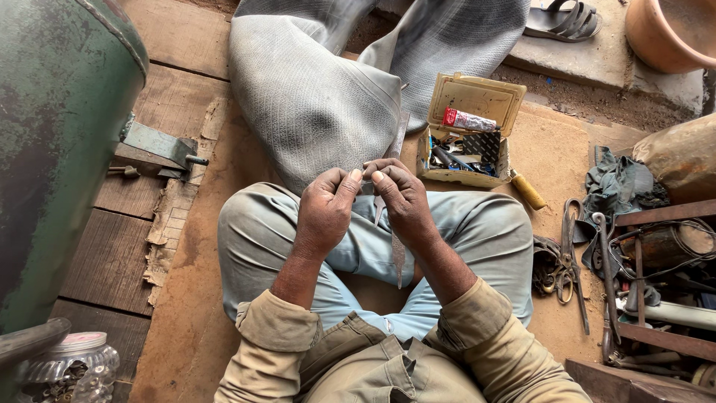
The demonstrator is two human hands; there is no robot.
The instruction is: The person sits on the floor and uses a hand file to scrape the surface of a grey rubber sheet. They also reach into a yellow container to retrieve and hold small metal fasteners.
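I sit cross-legged on a wooden floor. My left hand (324, 209) and my right hand (403, 198) meet in front of me, thumbs and fingertips pinching a small grey piece (367, 186) between them. A thin grey strip (397, 254) hangs down from the hands over my lap; what exactly it is I cannot tell. A large grey rubber inner tube (328, 89) lies on the floor just beyond my knees.
An open yellowish box (470, 130) with a red tube and small tools sits right of the tube. Scissors (574, 246), metal tools and rags lie at the right. A green tank (52, 142) stands left, a glass jar (71, 369) below it. A sandal (563, 21) lies far back.
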